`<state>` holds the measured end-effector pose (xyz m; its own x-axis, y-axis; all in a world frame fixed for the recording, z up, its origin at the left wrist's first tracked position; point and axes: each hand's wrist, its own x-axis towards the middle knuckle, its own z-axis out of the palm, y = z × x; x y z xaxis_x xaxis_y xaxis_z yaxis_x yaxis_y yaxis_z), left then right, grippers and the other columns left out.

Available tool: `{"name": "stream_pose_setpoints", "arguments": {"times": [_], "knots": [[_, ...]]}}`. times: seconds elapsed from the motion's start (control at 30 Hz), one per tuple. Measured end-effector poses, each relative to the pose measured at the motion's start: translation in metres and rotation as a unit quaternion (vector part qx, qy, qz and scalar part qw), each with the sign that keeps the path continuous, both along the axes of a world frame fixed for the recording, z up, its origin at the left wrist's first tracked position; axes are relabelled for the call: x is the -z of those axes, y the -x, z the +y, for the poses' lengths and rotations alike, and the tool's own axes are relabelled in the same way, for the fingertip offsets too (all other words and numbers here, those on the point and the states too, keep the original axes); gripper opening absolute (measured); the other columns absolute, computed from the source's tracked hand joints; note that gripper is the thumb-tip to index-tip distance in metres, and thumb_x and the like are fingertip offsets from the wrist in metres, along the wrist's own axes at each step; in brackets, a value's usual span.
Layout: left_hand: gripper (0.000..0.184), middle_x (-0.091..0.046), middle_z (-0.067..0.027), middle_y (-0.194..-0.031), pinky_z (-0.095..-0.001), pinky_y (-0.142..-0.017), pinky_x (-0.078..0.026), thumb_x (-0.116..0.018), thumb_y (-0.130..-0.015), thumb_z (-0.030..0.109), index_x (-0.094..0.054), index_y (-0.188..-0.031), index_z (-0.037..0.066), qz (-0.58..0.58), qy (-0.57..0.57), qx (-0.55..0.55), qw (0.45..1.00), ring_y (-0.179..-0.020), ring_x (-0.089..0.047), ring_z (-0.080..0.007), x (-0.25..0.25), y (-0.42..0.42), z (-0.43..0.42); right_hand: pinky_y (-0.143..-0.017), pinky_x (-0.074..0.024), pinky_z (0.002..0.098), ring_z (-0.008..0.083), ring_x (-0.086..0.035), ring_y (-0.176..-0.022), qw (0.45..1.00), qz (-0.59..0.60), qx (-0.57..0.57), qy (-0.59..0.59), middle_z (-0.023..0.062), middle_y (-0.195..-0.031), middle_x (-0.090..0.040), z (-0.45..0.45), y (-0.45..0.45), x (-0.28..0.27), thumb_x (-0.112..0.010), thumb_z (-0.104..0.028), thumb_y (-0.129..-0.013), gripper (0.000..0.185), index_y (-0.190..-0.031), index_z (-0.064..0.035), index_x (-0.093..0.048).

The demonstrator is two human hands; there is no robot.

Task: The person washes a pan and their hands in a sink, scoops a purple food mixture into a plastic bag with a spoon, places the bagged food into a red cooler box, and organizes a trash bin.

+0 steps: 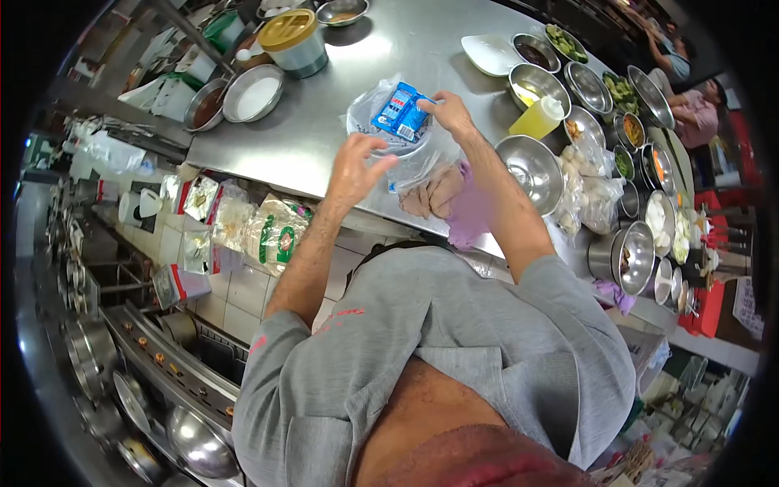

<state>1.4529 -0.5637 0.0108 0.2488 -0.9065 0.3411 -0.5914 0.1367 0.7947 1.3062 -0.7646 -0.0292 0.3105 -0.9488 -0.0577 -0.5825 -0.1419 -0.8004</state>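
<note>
A blue printed packet (pixel 394 122) with a barcode lies over a clear plastic bag (pixel 438 154) on the steel table (pixel 398 40). My right hand (pixel 449 114) pinches the packet's right edge between thumb and fingers. On the other side, my left hand (pixel 355 172) hovers beside the bag, its fingers apart and nothing in them. Something round and pale seems to sit under the bag, but the plastic and packet hide most of it. Below the bag, a brown cloth (pixel 434 195) and a purple cloth (pixel 471 215) rest at the table's front edge.
A yellow-lidded tub (pixel 296 49) and a bowl of white powder (pixel 253 93) stand at the left. To the right are a squeeze bottle (pixel 535 118), an empty steel bowl (pixel 529 174) and several bowls of ingredients. Two people (pixel 698 114) are at the far right.
</note>
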Motion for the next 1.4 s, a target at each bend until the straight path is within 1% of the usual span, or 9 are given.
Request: {"name": "stream_pose_setpoints", "arguments": {"times": [0.4, 0.5, 0.53, 0.57, 0.6, 0.63, 0.7, 1.0, 1.4], "knots": [[0.032, -0.050, -0.0058, -0.089, -0.0410, -0.081, -0.029, -0.071, -0.064, 0.020, -0.056, -0.091, 0.010, -0.326, 0.072, 0.026, 0.942, -0.089, -0.047, -0.0229, 0.058, 0.038, -0.016, -0.039, -0.0405, 0.0258, 0.0129, -0.052, -0.047, 0.974, -0.183, 0.121, -0.048, 0.0068, -0.062, -0.054, -0.014, 0.034, -0.027, -0.061, -0.013, -0.077, 0.016, -0.080, 0.0004, -0.054], [0.020, -0.054, -0.0051, -0.084, -0.0361, -0.078, -0.037, -0.068, -0.069, 0.010, -0.056, -0.083, 0.006, -0.036, 0.070, -0.036, 0.996, -0.082, -0.051, -0.0199, 0.053, 0.024, -0.010, -0.051, -0.0485, 0.0341, 0.0194, -0.060, -0.055, 0.966, -0.156, 0.205, -0.024, 0.0118, -0.063, -0.060, -0.040, 0.057, -0.014, -0.061, -0.018, -0.075, 0.017, -0.075, -0.0012, -0.059], [0.017, -0.055, -0.0040, -0.082, -0.0339, -0.077, -0.040, -0.067, -0.071, 0.009, -0.055, -0.081, 0.004, 0.107, 0.074, -0.028, 0.991, -0.081, -0.052, -0.0181, 0.056, 0.018, -0.012, -0.056, -0.0490, 0.0364, 0.0223, -0.061, -0.062, 0.984, 0.109, 0.096, 0.099, 0.0132, -0.068, -0.062, -0.052, 0.066, 0.003, -0.058, -0.021, -0.076, 0.019, -0.075, -0.0023, -0.062], [0.015, -0.056, -0.0019, -0.083, -0.0288, -0.073, -0.043, -0.067, -0.074, 0.007, -0.054, -0.081, 0.003, 0.149, 0.034, -0.080, 0.985, -0.080, -0.052, -0.0139, 0.075, 0.003, -0.014, -0.060, -0.0494, 0.0387, 0.0251, -0.062, -0.069, 0.899, 0.349, 0.029, 0.264, 0.0146, -0.074, -0.063, -0.066, 0.075, 0.021, -0.055, -0.023, -0.077, 0.023, -0.075, -0.0035, -0.066], [0.014, -0.055, -0.0015, -0.080, -0.0250, -0.068, -0.043, -0.066, -0.076, 0.007, -0.053, -0.081, 0.004, 0.319, -0.019, -0.117, 0.940, -0.074, -0.051, -0.0108, 0.054, 0.001, -0.012, -0.065, -0.0491, 0.0408, 0.0272, -0.062, -0.073, 0.892, 0.407, -0.001, 0.195, 0.0165, -0.076, -0.063, -0.059, 0.075, 0.015, -0.052, -0.021, -0.077, 0.022, -0.074, -0.0030, -0.065], [0.014, -0.053, -0.0012, -0.076, -0.0228, -0.063, -0.043, -0.065, -0.077, 0.007, -0.052, -0.082, 0.004, 0.311, 0.016, -0.100, 0.945, -0.067, -0.050, -0.0089, 0.071, -0.022, -0.020, -0.068, -0.0482, 0.0434, 0.0319, -0.061, -0.074, 0.949, 0.161, 0.163, 0.216, 0.0193, -0.079, -0.062, -0.090, 0.068, 0.091, -0.053, -0.020, -0.076, 0.021, -0.077, -0.0015, -0.064], [0.017, -0.052, -0.0006, -0.075, -0.0220, -0.060, -0.040, -0.065, -0.077, 0.009, -0.051, -0.084, 0.003, 0.326, 0.014, -0.151, 0.933, -0.066, -0.048, -0.0082, 0.060, -0.035, -0.027, -0.078, -0.0448, 0.0428, 0.0351, -0.055, -0.089, 0.962, 0.070, 0.210, 0.159, 0.0196, -0.091, -0.059, -0.030, 0.053, 0.021, -0.057, -0.015, -0.072, 0.026, -0.094, -0.0020, -0.059], [0.034, -0.043, -0.0066, -0.096, -0.0325, -0.086, -0.034, -0.058, -0.068, -0.003, -0.047, -0.100, 0.003, 0.155, 0.138, 0.034, 0.978, -0.090, -0.042, -0.0174, -0.033, -0.005, -0.030, -0.078, -0.0447, 0.0367, 0.0273, -0.054, -0.091, 0.964, -0.214, 0.013, 0.155, 0.0155, -0.105, -0.049, 0.149, 0.101, -0.098, -0.059, -0.011, -0.075, 0.039, -0.111, -0.0020, -0.048], [0.017, -0.047, -0.0076, -0.093, -0.0272, -0.072, -0.039, -0.055, -0.076, -0.002, -0.049, -0.091, -0.001, 0.218, 0.092, 0.416, 0.878, -0.079, -0.043, -0.0149, -0.050, 0.162, -0.042, -0.076, -0.0454, 0.0326, 0.0207, -0.057, -0.085, 0.918, -0.110, 0.353, 0.144, 0.0119, -0.092, -0.059, 0.289, 0.290, -0.062, -0.055, -0.015, -0.081, 0.026, -0.101, 0.0008, -0.054]]}}
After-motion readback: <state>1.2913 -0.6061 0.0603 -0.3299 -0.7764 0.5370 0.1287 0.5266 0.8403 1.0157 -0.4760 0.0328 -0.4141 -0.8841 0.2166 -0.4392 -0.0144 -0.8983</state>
